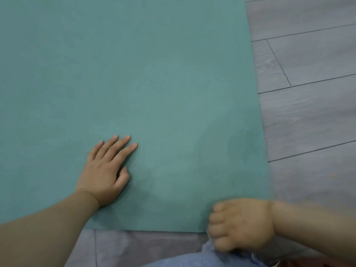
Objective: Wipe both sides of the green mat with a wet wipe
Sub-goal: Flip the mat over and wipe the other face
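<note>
The green mat lies flat on the grey plank floor, its whole far stretch open. The left hand rests flat on the near part; the blurred right hand occupies the near right corner, above a denim-clad knee.

We see the green mat flat on the grey floor. Our left hand presses flat on it; our blurred right hand, fingers curled, sits at its near right corner.
</note>
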`<state>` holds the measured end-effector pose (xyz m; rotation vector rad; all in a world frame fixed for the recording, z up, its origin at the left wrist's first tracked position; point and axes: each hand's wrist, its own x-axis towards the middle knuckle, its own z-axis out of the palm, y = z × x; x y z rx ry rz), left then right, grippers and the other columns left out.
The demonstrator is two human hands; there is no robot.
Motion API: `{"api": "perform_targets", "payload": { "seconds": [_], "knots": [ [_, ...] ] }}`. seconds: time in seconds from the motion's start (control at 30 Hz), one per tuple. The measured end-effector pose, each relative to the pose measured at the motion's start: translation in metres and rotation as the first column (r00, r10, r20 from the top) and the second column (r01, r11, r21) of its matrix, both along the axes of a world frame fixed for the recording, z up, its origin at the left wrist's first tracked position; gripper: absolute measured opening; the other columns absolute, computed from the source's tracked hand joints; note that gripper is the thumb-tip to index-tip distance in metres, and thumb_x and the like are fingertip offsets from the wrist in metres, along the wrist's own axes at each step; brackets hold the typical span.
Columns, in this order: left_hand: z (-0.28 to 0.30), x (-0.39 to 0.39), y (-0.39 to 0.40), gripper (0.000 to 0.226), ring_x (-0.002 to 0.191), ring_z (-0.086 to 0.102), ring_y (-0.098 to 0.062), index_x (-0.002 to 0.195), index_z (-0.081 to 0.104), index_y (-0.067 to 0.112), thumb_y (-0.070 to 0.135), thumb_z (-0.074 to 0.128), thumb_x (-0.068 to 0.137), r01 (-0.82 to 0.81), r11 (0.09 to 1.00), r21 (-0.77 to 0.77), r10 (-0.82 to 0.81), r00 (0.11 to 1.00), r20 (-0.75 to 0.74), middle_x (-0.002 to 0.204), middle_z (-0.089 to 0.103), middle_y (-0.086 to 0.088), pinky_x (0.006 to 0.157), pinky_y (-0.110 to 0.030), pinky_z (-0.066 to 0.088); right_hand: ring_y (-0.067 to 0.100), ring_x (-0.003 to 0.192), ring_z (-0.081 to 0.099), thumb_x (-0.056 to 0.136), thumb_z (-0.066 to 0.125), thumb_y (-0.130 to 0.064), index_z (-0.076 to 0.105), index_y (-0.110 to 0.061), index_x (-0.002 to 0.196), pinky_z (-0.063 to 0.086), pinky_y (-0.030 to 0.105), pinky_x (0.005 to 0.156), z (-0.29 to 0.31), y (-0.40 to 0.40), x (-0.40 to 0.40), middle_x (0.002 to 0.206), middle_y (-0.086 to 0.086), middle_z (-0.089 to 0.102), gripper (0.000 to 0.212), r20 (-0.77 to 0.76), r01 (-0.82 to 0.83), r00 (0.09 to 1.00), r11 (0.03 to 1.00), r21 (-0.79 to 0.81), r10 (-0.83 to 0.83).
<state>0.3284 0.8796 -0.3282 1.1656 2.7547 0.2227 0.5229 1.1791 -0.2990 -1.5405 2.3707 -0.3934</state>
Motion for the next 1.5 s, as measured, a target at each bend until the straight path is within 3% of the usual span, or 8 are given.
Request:
{"api": "perform_targets", "payload": {
  "seconds": [0.13, 0.3, 0.57, 0.7, 0.87, 1.17, 1.4, 1.5],
  "knots": [
    [0.000, 0.000, 0.000, 0.064, 0.143, 0.034, -0.027, 0.145, 0.048, 0.023, 0.033, 0.038, 0.083, -0.008, 1.000, -0.013, 0.008, 1.000, 0.009, 0.154, 0.041, 0.000, 0.120, -0.047, 0.019, 0.030, 0.078, 0.054, 0.090, 0.048, -0.026, 0.060, -0.013, 0.089, 0.041, 0.036, 0.068, -0.016, 0.055, -0.088, 0.085, 0.009, 0.060, 0.017, -0.209, 0.271, 0.936, 0.958, -0.088, -0.284],
    [0.001, 0.000, 0.000, 0.064, 0.143, 0.035, -0.028, 0.145, 0.048, 0.024, 0.033, 0.038, 0.083, -0.008, 1.000, -0.016, 0.008, 1.000, 0.005, 0.154, 0.041, 0.000, 0.119, -0.049, 0.021, 0.040, 0.085, 0.052, 0.091, 0.041, -0.028, 0.052, -0.001, 0.091, 0.040, 0.046, 0.069, -0.020, 0.119, -0.153, 0.092, 0.024, 0.053, 0.029, -0.278, 0.986, 0.037, 0.080, -0.145, -0.960],
    [-0.002, 0.000, 0.000, 0.064, 0.143, 0.035, -0.028, 0.145, 0.048, 0.023, 0.033, 0.039, 0.082, -0.004, 1.000, 0.003, 0.004, 1.000, 0.002, 0.154, 0.042, 0.000, 0.120, -0.047, 0.019, 0.016, 0.073, 0.047, 0.096, 0.049, -0.028, 0.047, -0.027, 0.082, 0.035, 0.030, 0.066, 0.012, 0.016, 0.023, 0.081, -0.006, 0.051, 0.014, -0.039, 0.004, 0.999, 0.988, 0.153, 0.002],
    [-0.001, 0.000, -0.001, 0.064, 0.143, 0.035, -0.028, 0.145, 0.049, 0.023, 0.033, 0.038, 0.082, -0.011, 1.000, 0.005, 0.011, 1.000, 0.000, 0.154, 0.042, 0.000, 0.120, -0.047, 0.019, 0.026, 0.069, 0.054, 0.088, 0.046, -0.026, 0.056, -0.016, 0.080, 0.041, 0.032, 0.061, -0.006, 0.063, -0.076, 0.077, 0.006, 0.058, 0.016, -0.189, 0.405, 0.892, 0.911, -0.076, -0.412],
    [-0.001, 0.001, -0.001, 0.065, 0.144, 0.034, -0.028, 0.146, 0.048, 0.023, 0.033, 0.038, 0.083, -0.010, 1.000, -0.014, 0.010, 1.000, 0.001, 0.154, 0.041, 0.000, 0.120, -0.048, 0.019, 0.039, 0.084, 0.053, 0.091, 0.047, -0.020, 0.052, -0.003, 0.089, 0.035, 0.040, 0.067, -0.011, 0.135, -0.144, 0.094, 0.023, 0.054, 0.018, -0.201, 0.996, 0.017, 0.034, -0.082, -0.979],
    [-0.002, 0.000, -0.001, 0.065, 0.143, 0.035, -0.028, 0.145, 0.048, 0.024, 0.033, 0.038, 0.082, -0.013, 1.000, -0.007, 0.013, 1.000, 0.005, 0.154, 0.042, 0.000, 0.120, -0.047, 0.019, 0.017, 0.074, 0.045, 0.099, 0.040, -0.025, 0.045, -0.023, 0.082, 0.042, 0.030, 0.067, 0.015, 0.047, 0.025, 0.080, -0.002, 0.051, 0.018, 0.039, 0.133, 0.989, 0.982, 0.137, -0.140],
    [-0.001, 0.000, -0.001, 0.065, 0.143, 0.035, -0.029, 0.145, 0.048, 0.023, 0.034, 0.038, 0.082, -0.016, 1.000, -0.018, 0.017, 1.000, 0.013, 0.154, 0.042, -0.001, 0.120, -0.048, 0.020, 0.034, 0.083, 0.055, 0.094, 0.047, -0.019, 0.051, -0.016, 0.082, 0.044, 0.037, 0.071, 0.009, 0.133, -0.141, 0.085, 0.010, 0.055, 0.013, -0.114, 0.999, 0.032, 0.030, 0.013, -0.993],
    [0.000, 0.001, -0.001, 0.065, 0.143, 0.035, -0.029, 0.145, 0.049, 0.023, 0.033, 0.038, 0.082, -0.013, 1.000, -0.013, 0.013, 1.000, 0.019, 0.154, 0.042, -0.001, 0.119, -0.049, 0.021, 0.034, 0.073, 0.055, 0.087, 0.047, -0.024, 0.049, -0.015, 0.080, 0.031, 0.032, 0.059, -0.011, 0.103, -0.099, 0.080, 0.014, 0.056, 0.011, -0.115, 0.989, 0.136, 0.142, -0.042, -0.984]
  ]
}}
